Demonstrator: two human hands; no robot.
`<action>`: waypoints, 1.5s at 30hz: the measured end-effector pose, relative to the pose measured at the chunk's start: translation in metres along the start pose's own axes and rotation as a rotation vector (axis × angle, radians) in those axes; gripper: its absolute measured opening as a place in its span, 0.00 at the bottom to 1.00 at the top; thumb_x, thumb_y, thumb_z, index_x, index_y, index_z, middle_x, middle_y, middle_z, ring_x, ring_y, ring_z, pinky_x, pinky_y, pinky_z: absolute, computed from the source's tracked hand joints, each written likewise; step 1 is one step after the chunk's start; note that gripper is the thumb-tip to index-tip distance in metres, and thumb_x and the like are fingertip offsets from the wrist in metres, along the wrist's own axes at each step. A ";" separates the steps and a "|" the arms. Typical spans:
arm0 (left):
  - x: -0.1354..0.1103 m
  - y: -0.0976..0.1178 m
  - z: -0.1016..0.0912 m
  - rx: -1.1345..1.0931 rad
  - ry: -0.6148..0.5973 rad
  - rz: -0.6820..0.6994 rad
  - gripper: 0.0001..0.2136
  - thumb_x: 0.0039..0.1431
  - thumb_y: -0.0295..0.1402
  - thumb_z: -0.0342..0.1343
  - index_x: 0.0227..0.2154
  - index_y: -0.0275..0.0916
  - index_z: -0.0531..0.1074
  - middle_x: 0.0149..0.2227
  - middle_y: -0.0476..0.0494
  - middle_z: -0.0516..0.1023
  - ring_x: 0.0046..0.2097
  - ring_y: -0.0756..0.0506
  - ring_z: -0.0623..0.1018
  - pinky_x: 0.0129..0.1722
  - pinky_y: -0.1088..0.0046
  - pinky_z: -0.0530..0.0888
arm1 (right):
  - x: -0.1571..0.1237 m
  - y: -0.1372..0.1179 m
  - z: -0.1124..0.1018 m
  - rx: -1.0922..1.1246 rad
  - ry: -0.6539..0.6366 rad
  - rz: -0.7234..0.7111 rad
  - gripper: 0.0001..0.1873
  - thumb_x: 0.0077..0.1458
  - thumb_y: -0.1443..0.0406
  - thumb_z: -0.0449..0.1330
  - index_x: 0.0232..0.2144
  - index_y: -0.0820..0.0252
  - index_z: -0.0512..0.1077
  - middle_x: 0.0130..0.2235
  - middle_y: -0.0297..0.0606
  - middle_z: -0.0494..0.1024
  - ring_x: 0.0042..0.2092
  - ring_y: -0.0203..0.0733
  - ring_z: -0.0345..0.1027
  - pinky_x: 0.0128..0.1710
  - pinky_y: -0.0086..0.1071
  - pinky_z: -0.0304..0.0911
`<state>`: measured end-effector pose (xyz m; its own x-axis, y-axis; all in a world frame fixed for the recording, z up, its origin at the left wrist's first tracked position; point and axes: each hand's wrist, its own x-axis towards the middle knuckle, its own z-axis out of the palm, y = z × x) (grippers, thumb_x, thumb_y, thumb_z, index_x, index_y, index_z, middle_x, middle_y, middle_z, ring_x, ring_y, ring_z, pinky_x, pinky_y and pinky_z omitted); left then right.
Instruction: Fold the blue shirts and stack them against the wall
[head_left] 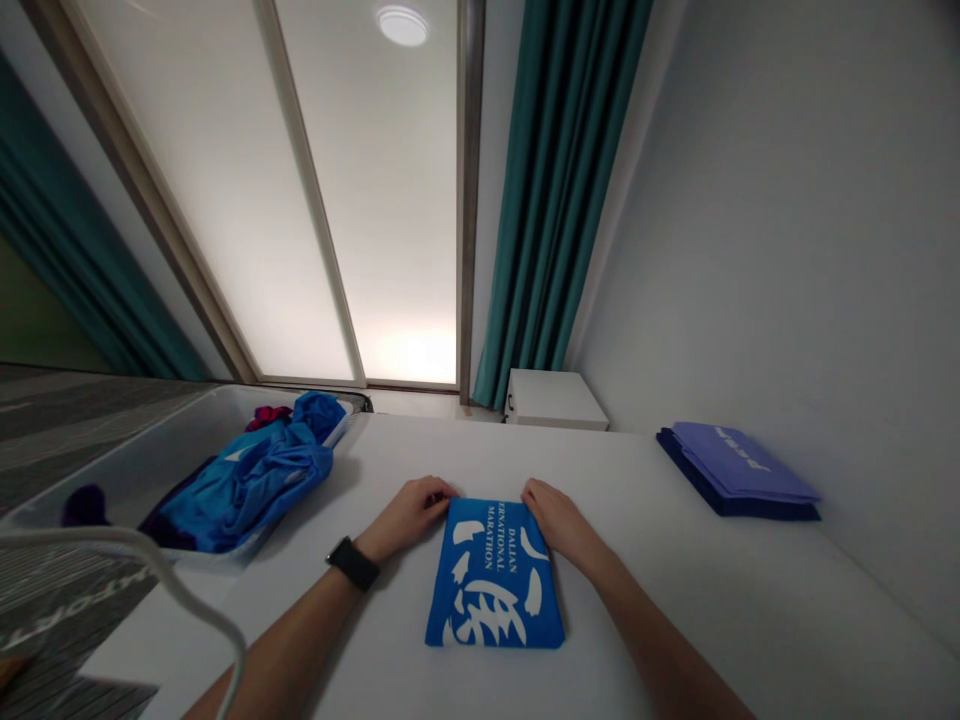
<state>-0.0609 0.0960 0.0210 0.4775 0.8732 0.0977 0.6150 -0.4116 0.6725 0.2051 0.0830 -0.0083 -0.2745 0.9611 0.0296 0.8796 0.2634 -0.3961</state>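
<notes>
A folded blue shirt [495, 580] with white marathon lettering lies flat on the white table [675, 600] in front of me. My left hand [409, 515], with a black watch on its wrist, pinches the shirt's far left corner with curled fingers. My right hand [555, 518] grips the far right corner in the same way. Both hands rest on the table at the shirt's far edge.
A white bin [150, 450] at the left holds crumpled blue and purple clothes [247, 475]. A stack of folded purple and navy shirts [739, 475] sits at the table's far right by the wall. A white cable [187, 600] curves at lower left. A small white cabinet [555, 398] stands beyond the table.
</notes>
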 end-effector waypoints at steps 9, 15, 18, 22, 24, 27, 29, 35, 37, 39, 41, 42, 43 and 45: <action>-0.003 0.013 -0.003 -0.011 0.025 -0.045 0.16 0.65 0.40 0.46 0.43 0.39 0.76 0.42 0.42 0.79 0.43 0.44 0.76 0.45 0.68 0.71 | -0.003 0.001 -0.001 0.181 0.084 -0.022 0.11 0.63 0.67 0.46 0.32 0.57 0.66 0.36 0.37 0.75 0.39 0.40 0.68 0.40 0.31 0.59; 0.000 0.020 0.009 0.179 0.003 0.009 0.15 0.65 0.43 0.48 0.36 0.40 0.77 0.39 0.43 0.75 0.43 0.44 0.74 0.44 0.68 0.68 | -0.001 0.001 -0.003 0.192 0.093 -0.033 0.12 0.64 0.67 0.46 0.34 0.58 0.69 0.37 0.38 0.75 0.40 0.40 0.69 0.42 0.31 0.60; 0.001 0.017 0.013 0.186 0.013 0.006 0.15 0.65 0.41 0.47 0.35 0.40 0.76 0.38 0.44 0.75 0.42 0.44 0.73 0.44 0.68 0.68 | -0.006 -0.002 -0.009 0.202 0.142 -0.034 0.14 0.65 0.68 0.44 0.36 0.58 0.70 0.39 0.40 0.74 0.43 0.40 0.68 0.46 0.33 0.61; 0.001 0.015 0.015 0.208 0.030 0.012 0.15 0.66 0.39 0.45 0.33 0.39 0.75 0.37 0.44 0.74 0.42 0.44 0.73 0.43 0.68 0.67 | -0.029 -0.022 -0.018 0.121 0.181 -0.054 0.15 0.65 0.66 0.45 0.46 0.60 0.70 0.47 0.45 0.72 0.51 0.45 0.65 0.54 0.39 0.59; 0.001 0.013 0.016 0.224 0.038 0.010 0.15 0.67 0.39 0.45 0.33 0.39 0.75 0.36 0.44 0.74 0.42 0.44 0.73 0.43 0.68 0.67 | -0.046 -0.037 -0.023 0.051 0.149 -0.077 0.17 0.64 0.64 0.47 0.51 0.60 0.68 0.54 0.48 0.68 0.57 0.49 0.60 0.57 0.45 0.57; 0.001 0.008 0.019 0.255 0.048 -0.001 0.14 0.67 0.39 0.46 0.33 0.40 0.74 0.37 0.45 0.75 0.42 0.44 0.73 0.43 0.67 0.66 | -0.074 -0.055 -0.029 -0.010 -0.006 -0.285 0.30 0.58 0.56 0.59 0.60 0.53 0.60 0.64 0.45 0.59 0.65 0.54 0.47 0.64 0.54 0.44; 0.001 0.005 0.021 0.275 0.054 0.001 0.13 0.67 0.39 0.46 0.34 0.40 0.74 0.37 0.45 0.75 0.43 0.44 0.73 0.43 0.67 0.65 | -0.088 -0.061 -0.031 -0.058 -0.100 -0.407 0.43 0.49 0.53 0.67 0.64 0.49 0.55 0.67 0.43 0.54 0.67 0.57 0.41 0.65 0.59 0.36; -0.002 0.007 0.020 0.349 0.071 -0.033 0.13 0.67 0.39 0.45 0.34 0.41 0.74 0.39 0.45 0.75 0.44 0.43 0.73 0.43 0.65 0.63 | -0.100 -0.050 -0.024 -0.225 -0.032 -0.491 0.46 0.50 0.56 0.68 0.66 0.47 0.50 0.68 0.43 0.51 0.68 0.56 0.40 0.65 0.60 0.36; -0.004 0.008 0.018 0.385 0.076 -0.057 0.14 0.67 0.39 0.45 0.34 0.41 0.73 0.39 0.45 0.75 0.44 0.43 0.73 0.43 0.65 0.62 | -0.096 -0.044 -0.022 -0.279 0.032 -0.478 0.42 0.53 0.57 0.66 0.65 0.48 0.52 0.67 0.45 0.54 0.67 0.56 0.43 0.65 0.59 0.38; -0.007 0.009 0.014 0.421 0.086 -0.085 0.14 0.67 0.39 0.44 0.34 0.41 0.73 0.38 0.45 0.76 0.43 0.43 0.73 0.43 0.64 0.61 | -0.090 -0.037 -0.021 -0.326 0.077 -0.459 0.39 0.54 0.59 0.65 0.64 0.49 0.54 0.66 0.46 0.57 0.67 0.55 0.46 0.64 0.59 0.40; -0.013 0.011 0.008 0.452 0.090 -0.114 0.15 0.67 0.40 0.43 0.34 0.41 0.73 0.38 0.45 0.76 0.43 0.43 0.73 0.42 0.64 0.61 | -0.082 -0.030 -0.021 -0.355 0.106 -0.445 0.36 0.55 0.61 0.64 0.63 0.50 0.56 0.65 0.46 0.58 0.66 0.55 0.48 0.64 0.58 0.42; -0.017 0.012 0.005 0.464 0.088 -0.130 0.15 0.67 0.40 0.43 0.33 0.40 0.72 0.38 0.44 0.76 0.43 0.42 0.73 0.42 0.64 0.61 | -0.078 -0.025 -0.021 -0.362 0.115 -0.440 0.35 0.56 0.63 0.63 0.63 0.51 0.56 0.65 0.46 0.58 0.66 0.55 0.48 0.64 0.58 0.42; -0.022 0.013 0.002 0.473 0.084 -0.145 0.15 0.67 0.39 0.43 0.33 0.40 0.72 0.38 0.44 0.76 0.43 0.42 0.73 0.42 0.64 0.61 | -0.072 -0.021 -0.021 -0.367 0.122 -0.431 0.35 0.56 0.64 0.63 0.63 0.51 0.57 0.65 0.47 0.58 0.66 0.55 0.48 0.64 0.58 0.43; -0.032 0.015 -0.004 0.481 0.078 -0.173 0.15 0.67 0.39 0.42 0.32 0.40 0.71 0.37 0.44 0.76 0.42 0.43 0.74 0.41 0.64 0.61 | -0.058 -0.012 -0.021 -0.372 0.133 -0.401 0.35 0.55 0.67 0.62 0.63 0.51 0.57 0.65 0.47 0.58 0.66 0.54 0.48 0.64 0.57 0.42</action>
<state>-0.0692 0.0627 0.0308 0.3066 0.9483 0.0816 0.9085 -0.3171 0.2720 0.2188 0.0259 0.0140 -0.5854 0.7756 0.2360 0.8009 0.5985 0.0196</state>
